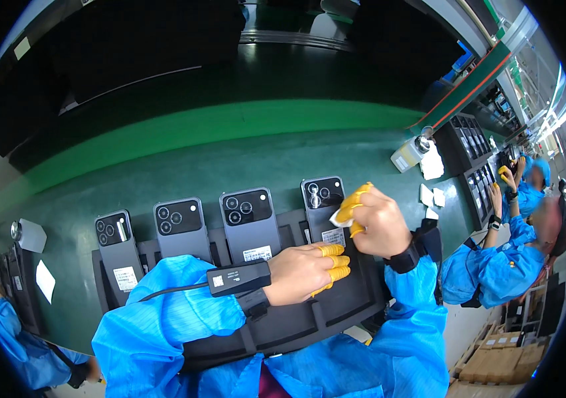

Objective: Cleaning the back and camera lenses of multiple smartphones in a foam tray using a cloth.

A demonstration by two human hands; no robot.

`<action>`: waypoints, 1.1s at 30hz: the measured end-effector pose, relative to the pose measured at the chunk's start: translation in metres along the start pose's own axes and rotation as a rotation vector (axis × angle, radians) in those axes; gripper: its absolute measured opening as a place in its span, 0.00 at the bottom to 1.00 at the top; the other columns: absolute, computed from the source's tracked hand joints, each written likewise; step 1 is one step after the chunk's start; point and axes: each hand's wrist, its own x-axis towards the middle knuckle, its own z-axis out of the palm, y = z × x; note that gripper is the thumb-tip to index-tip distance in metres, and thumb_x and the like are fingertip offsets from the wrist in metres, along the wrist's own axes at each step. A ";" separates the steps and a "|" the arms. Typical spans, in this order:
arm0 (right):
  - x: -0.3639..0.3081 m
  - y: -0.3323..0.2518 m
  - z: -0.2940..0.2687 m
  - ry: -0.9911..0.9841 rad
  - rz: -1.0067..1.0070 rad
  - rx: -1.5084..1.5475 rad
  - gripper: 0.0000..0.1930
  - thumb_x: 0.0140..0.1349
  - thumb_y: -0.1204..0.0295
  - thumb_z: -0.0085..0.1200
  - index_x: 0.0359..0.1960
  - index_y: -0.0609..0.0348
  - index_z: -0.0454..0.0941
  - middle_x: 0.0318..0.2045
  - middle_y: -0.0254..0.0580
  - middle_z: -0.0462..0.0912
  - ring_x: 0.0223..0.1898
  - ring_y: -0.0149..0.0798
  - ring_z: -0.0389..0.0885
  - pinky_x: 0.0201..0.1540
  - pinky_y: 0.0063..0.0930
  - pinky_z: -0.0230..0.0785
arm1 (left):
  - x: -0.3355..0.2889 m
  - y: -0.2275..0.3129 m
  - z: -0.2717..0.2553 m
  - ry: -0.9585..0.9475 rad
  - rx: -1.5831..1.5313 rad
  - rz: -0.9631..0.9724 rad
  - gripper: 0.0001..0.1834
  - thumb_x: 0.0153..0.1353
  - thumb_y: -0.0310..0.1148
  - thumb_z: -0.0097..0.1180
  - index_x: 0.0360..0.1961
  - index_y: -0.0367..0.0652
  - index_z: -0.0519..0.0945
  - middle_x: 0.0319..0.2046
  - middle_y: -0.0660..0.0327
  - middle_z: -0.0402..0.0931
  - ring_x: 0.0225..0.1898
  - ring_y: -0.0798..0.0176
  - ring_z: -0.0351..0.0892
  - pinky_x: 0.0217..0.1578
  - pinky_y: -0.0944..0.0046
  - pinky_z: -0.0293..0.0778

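Phone (319, 217), grey with a dark camera panel, lies back up at the right end of a row of four; its upper end reaches past the far edge of the dark tray (283, 322) on the green surface (356, 149). The right hand (383, 222) pinches a small white pad (340, 219) between yellow-covered fingertips, near the phone's right edge, just below the camera panel. The left hand (296, 273) spreads low over the phone's lower end, its fingers close together and nearly straight; whether they grip or merely rest there cannot be told.

The step in hand looks like wiping the back. It would go best with the left hand steadying the lower end by light, even pressure, since the upper end seems to have less support. Short, overlapping strokes along the edge should serve, with the pad folded flat so that no bare fingertip drags. The wiper should ease off near the pale label (331, 236), whose corner might lift, and go gently around the raised lenses.
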 end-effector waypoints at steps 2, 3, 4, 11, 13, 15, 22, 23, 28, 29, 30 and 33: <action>-0.004 0.004 -0.003 0.020 0.042 -0.016 0.12 0.32 0.84 0.54 0.24 0.61 0.81 0.26 0.45 0.77 0.31 0.51 0.77 0.36 0.39 0.74 | 0.000 0.001 -0.001 0.054 0.034 0.025 0.21 0.60 0.37 0.53 0.57 0.52 0.76 0.51 0.64 0.76 0.59 0.58 0.72 0.58 0.61 0.72; -0.004 0.002 -0.003 0.089 0.063 -0.036 0.12 0.32 0.84 0.54 0.24 0.62 0.80 0.26 0.46 0.77 0.31 0.52 0.77 0.36 0.39 0.74 | 0.000 0.001 -0.002 0.054 0.035 0.025 0.21 0.60 0.37 0.53 0.57 0.52 0.76 0.51 0.64 0.76 0.59 0.58 0.72 0.58 0.61 0.72; -0.003 0.000 -0.002 0.159 0.083 -0.056 0.12 0.32 0.84 0.54 0.24 0.63 0.80 0.26 0.47 0.77 0.31 0.53 0.76 0.35 0.39 0.74 | 0.000 0.002 -0.004 0.017 0.030 0.010 0.22 0.61 0.37 0.53 0.57 0.52 0.76 0.52 0.64 0.76 0.60 0.58 0.72 0.58 0.62 0.72; -0.004 0.000 0.025 0.221 -0.078 -0.130 0.13 0.33 0.82 0.55 0.26 0.63 0.82 0.29 0.44 0.79 0.32 0.48 0.78 0.35 0.36 0.75 | 0.003 0.001 0.001 0.018 -0.014 0.006 0.21 0.61 0.37 0.53 0.56 0.52 0.76 0.54 0.64 0.75 0.61 0.58 0.71 0.59 0.62 0.71; -0.019 0.011 0.018 0.165 0.023 -0.261 0.12 0.32 0.83 0.55 0.24 0.62 0.81 0.27 0.43 0.78 0.31 0.48 0.78 0.35 0.37 0.75 | 0.001 -0.001 -0.002 0.025 -0.003 0.017 0.20 0.61 0.37 0.53 0.56 0.51 0.77 0.55 0.64 0.75 0.61 0.58 0.70 0.59 0.61 0.71; -0.035 0.024 -0.004 0.183 0.127 -0.323 0.12 0.33 0.85 0.55 0.24 0.63 0.80 0.26 0.46 0.77 0.31 0.51 0.78 0.36 0.38 0.75 | 0.001 0.001 -0.004 0.030 0.011 0.047 0.20 0.61 0.37 0.53 0.55 0.51 0.77 0.56 0.64 0.74 0.62 0.58 0.70 0.61 0.60 0.69; -0.037 0.013 -0.003 0.363 0.242 -0.229 0.12 0.36 0.86 0.54 0.27 0.65 0.80 0.27 0.48 0.77 0.33 0.54 0.77 0.38 0.41 0.74 | 0.000 -0.002 -0.004 -0.003 -0.004 0.008 0.20 0.61 0.37 0.53 0.55 0.51 0.77 0.57 0.65 0.74 0.62 0.60 0.69 0.61 0.60 0.69; -0.035 0.011 0.002 0.353 0.246 -0.216 0.13 0.37 0.86 0.54 0.28 0.65 0.81 0.29 0.49 0.79 0.34 0.54 0.78 0.38 0.40 0.73 | 0.000 -0.002 -0.005 0.003 -0.020 0.007 0.20 0.61 0.37 0.53 0.55 0.51 0.77 0.57 0.65 0.74 0.62 0.60 0.69 0.61 0.60 0.69; -0.017 0.023 0.028 0.636 0.181 -0.098 0.14 0.41 0.87 0.55 0.32 0.62 0.83 0.33 0.47 0.82 0.35 0.51 0.80 0.39 0.36 0.73 | 0.002 -0.005 -0.001 0.036 0.029 0.050 0.20 0.61 0.37 0.54 0.55 0.51 0.77 0.56 0.65 0.74 0.61 0.58 0.70 0.59 0.60 0.71; -0.020 0.026 0.028 0.652 0.208 -0.051 0.14 0.42 0.88 0.56 0.32 0.61 0.83 0.33 0.46 0.82 0.36 0.50 0.80 0.39 0.36 0.73 | 0.003 -0.004 0.004 0.046 0.010 0.057 0.20 0.61 0.37 0.54 0.55 0.51 0.77 0.56 0.65 0.74 0.61 0.58 0.70 0.58 0.60 0.72; -0.022 0.028 0.030 0.668 0.229 0.007 0.15 0.43 0.88 0.56 0.33 0.60 0.84 0.33 0.45 0.83 0.36 0.49 0.81 0.40 0.35 0.73 | 0.000 -0.003 0.005 0.056 -0.003 0.055 0.20 0.60 0.37 0.55 0.55 0.51 0.76 0.56 0.64 0.74 0.61 0.57 0.71 0.57 0.60 0.72; -0.033 0.036 0.040 0.628 0.304 0.042 0.14 0.45 0.89 0.56 0.33 0.60 0.84 0.33 0.44 0.84 0.36 0.45 0.83 0.41 0.32 0.73 | -0.003 -0.003 0.007 0.039 0.031 0.042 0.20 0.61 0.38 0.54 0.56 0.52 0.76 0.56 0.64 0.74 0.61 0.57 0.71 0.57 0.61 0.73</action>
